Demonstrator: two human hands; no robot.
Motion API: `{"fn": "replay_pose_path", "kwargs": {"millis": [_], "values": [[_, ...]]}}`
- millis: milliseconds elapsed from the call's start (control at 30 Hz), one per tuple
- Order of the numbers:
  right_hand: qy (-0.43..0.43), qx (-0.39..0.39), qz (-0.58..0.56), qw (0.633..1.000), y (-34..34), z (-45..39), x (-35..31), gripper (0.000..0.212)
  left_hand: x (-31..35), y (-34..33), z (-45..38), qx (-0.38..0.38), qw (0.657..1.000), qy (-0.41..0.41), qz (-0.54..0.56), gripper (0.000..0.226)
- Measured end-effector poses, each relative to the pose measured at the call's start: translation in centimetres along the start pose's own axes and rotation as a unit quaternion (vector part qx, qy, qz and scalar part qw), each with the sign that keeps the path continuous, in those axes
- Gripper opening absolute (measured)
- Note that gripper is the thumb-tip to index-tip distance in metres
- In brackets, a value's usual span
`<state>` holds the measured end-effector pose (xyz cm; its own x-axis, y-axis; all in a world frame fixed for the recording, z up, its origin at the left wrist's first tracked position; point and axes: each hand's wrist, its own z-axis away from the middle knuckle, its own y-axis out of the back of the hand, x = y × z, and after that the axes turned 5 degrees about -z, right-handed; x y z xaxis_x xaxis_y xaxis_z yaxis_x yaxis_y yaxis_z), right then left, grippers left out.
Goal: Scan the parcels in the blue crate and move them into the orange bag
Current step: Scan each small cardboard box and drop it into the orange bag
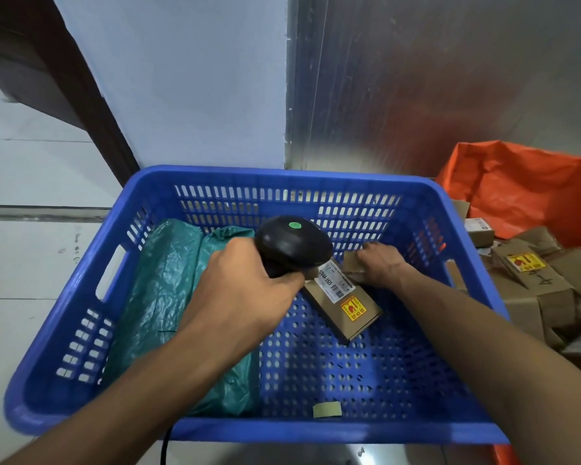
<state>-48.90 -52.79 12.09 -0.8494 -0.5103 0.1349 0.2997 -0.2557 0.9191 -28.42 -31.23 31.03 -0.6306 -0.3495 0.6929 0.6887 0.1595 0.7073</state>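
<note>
Left hand [245, 286] wraps round black barcode scanner [292, 246], aims it down at white label [337, 280] on small cardboard parcel [344, 305]. Right hand [381, 263] pinches parcel's far end, likely tilting label up so scanner can read it. Parcel sits in blue crate [215, 431], near middle. Green plastic parcel [168, 297] waits at crate's left side. Orange bag [524, 186] at right, brown boxes [534, 280] already piled there.
</note>
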Motion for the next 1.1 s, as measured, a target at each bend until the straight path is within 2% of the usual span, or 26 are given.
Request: {"fn": "replay_pose_path", "kwargs": {"millis": [67, 200, 367, 533, 667, 933, 1100], "values": [[-0.036, 0.000, -0.029, 0.999, 0.6, 0.8, 0.9, 0.043, 0.2, 0.1, 0.1, 0.003, 1.000, -0.005, -0.003, 0.028], [-0.097, 0.006, -0.104, 0.990, 1.5, 2.6, 2.2, 0.022, 0.4, 0.3, 0.6, -0.002, 1.000, -0.011, 0.007, 0.026], [-0.140, 0.020, -0.218, 0.966, 3.7, 4.8, 2.7, 0.025, 0.6, 0.6, 1.5, 0.003, 1.000, -0.021, 0.006, 0.025], [-0.136, 0.038, -0.310, 0.940, 6.2, 6.9, 2.4, 0.021, 0.9, 1.2, 2.8, 0.003, 0.999, -0.044, -0.005, 0.022], [-0.115, 0.047, -0.368, 0.922, 8.6, 8.7, 1.5, 0.019, 1.1, 2.2, 3.4, -0.007, 0.999, -0.051, -0.012, 0.011], [-0.099, 0.131, -0.462, 0.872, 13.2, 14.7, -2.5, 0.038, 1.1, 3.9, 3.5, 0.009, 0.999, -0.044, 0.010, 0.016], [-0.096, 0.149, -0.512, 0.840, 13.5, 18.3, -4.0, 0.034, 1.2, 4.2, 4.2, 0.002, 0.999, -0.049, 0.020, 0.012]]}}
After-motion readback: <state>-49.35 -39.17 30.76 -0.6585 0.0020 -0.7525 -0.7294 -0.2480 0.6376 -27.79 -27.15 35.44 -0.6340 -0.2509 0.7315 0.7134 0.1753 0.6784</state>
